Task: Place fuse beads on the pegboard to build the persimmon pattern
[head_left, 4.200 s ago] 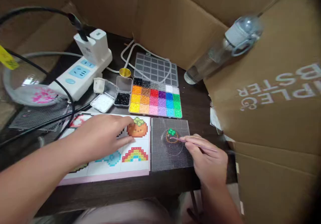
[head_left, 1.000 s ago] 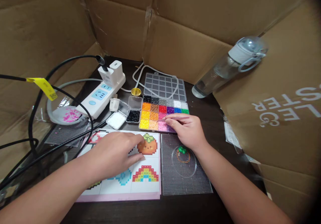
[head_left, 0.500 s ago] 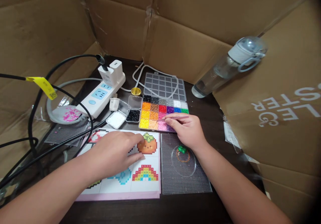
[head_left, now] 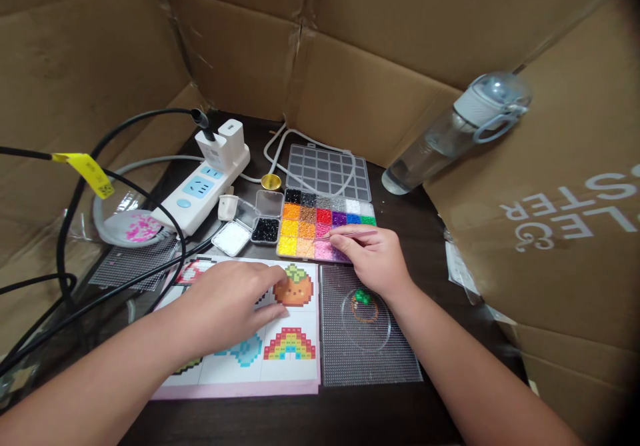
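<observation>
My right hand (head_left: 376, 260) is closed on thin metal tweezers (head_left: 345, 235), whose tips reach into the orange beads of the open bead box (head_left: 320, 226) with many coloured compartments. My left hand (head_left: 233, 306) lies flat, fingers stretched, on the pattern sheet (head_left: 250, 359), beside the orange fruit picture (head_left: 295, 287) and above the rainbow picture (head_left: 290, 343). To the right lies the clear pegboard (head_left: 367, 353) with a small bead figure (head_left: 365, 303), green on top and a brown ring below.
Behind the sheet sit small boxes of white beads (head_left: 231, 238) and black beads (head_left: 265, 230), a power strip (head_left: 203, 183) with plugs and black cables, a gold cap (head_left: 271, 182), a water bottle (head_left: 450, 133) and cardboard boxes (head_left: 550, 219) all round. Another pegboard (head_left: 133, 266) lies left.
Since 4.2 s ago my right hand left the pegboard and carried the tweezers up to the bead box. In the last second nothing visibly moved. The left hand stayed on the sheet.
</observation>
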Motion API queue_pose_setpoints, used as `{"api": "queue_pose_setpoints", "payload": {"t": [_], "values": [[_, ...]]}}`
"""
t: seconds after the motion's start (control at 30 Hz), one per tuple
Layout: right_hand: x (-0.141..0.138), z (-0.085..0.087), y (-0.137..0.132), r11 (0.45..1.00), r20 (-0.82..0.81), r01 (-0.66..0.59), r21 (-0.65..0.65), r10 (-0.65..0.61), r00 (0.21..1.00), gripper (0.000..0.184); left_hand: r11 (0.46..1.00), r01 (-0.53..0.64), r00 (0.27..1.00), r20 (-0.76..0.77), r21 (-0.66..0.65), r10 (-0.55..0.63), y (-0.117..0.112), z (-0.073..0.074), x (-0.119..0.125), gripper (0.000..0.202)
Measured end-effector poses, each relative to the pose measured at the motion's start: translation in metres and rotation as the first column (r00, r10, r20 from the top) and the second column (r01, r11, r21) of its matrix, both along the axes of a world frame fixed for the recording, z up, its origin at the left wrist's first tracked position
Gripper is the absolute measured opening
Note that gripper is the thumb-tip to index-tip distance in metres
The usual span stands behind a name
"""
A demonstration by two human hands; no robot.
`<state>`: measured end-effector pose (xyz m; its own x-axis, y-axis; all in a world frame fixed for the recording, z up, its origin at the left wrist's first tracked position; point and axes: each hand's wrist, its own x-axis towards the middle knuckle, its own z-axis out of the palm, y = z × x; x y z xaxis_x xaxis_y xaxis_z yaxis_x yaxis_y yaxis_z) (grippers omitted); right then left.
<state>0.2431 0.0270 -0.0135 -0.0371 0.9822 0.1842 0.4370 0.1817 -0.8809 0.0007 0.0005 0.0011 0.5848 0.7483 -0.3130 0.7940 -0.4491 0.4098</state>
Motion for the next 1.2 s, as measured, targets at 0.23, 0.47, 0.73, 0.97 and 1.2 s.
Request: {"api": "queue_pose_setpoints", "payload": {"t": [0.23,0.47,0.73,0.97,1.2], "values": [[0.000,-0.001,0.000,1.000,-0.004,0.009,0.012,-0.009,1.000,0.008,1.000,-0.003,1.000,-0.009,0.005,0.003,-0.001,0.000,-0.001,0.020],[0.001,0.007,-0.003,0.998,-0.002,0.045,0.049,-0.045,0.999,0.008,1.000,0.004,1.000,0.000,0.010,-0.004,-0.002,0.000,-0.001,0.021],[0.007,0.032,-0.026,0.985,-0.015,0.116,0.130,-0.115,0.993,0.007,1.000,0.020,1.000,0.012,0.024,-0.020,-0.001,0.002,-0.001,0.020],[0.025,0.044,-0.071,0.956,-0.073,0.172,0.238,-0.159,0.985,0.011,0.998,0.040,0.998,0.038,0.053,-0.042,0.000,-0.003,-0.003,0.021],[0.045,0.006,-0.122,0.939,-0.033,0.321,0.127,-0.319,0.947,0.006,0.997,0.040,0.999,0.029,0.063,-0.042,-0.001,-0.007,-0.003,0.026]]}}
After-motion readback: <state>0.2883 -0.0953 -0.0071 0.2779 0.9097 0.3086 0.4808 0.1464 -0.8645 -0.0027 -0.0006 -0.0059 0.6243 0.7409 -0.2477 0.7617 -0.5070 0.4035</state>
